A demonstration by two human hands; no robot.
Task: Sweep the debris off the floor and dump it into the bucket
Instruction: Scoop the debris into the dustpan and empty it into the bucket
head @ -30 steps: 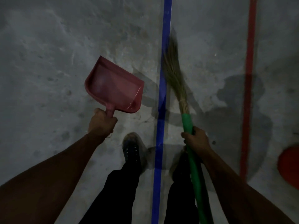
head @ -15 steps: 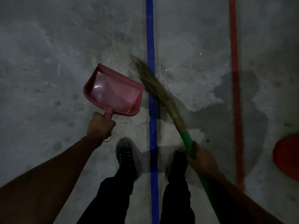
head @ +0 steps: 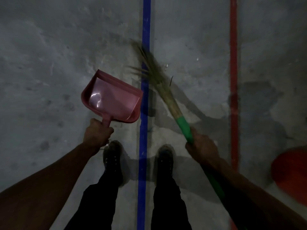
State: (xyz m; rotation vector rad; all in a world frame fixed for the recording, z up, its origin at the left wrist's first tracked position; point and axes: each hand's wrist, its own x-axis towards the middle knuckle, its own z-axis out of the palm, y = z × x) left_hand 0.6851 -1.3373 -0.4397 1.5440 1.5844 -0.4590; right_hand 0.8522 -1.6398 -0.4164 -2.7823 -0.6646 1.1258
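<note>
Holding a pink dustpan [head: 113,101] by its handle, the left hand [head: 97,136] is closed tight. The right hand [head: 201,147] grips the broom [head: 166,95], mid-frame, over the blue line [head: 143,123]. An orange bucket [head: 289,173] sits lower right.

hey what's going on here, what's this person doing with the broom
A person is sweeping a concrete floor. The right hand has its grip on the green handle of a grass broom, whose blurred bristles cross the blue floor line. The left hand holds a pink dustpan raised and tilted beside the line; it looks empty. Small pale specks lie near the bristles. An orange bucket sits at the right edge.
</note>
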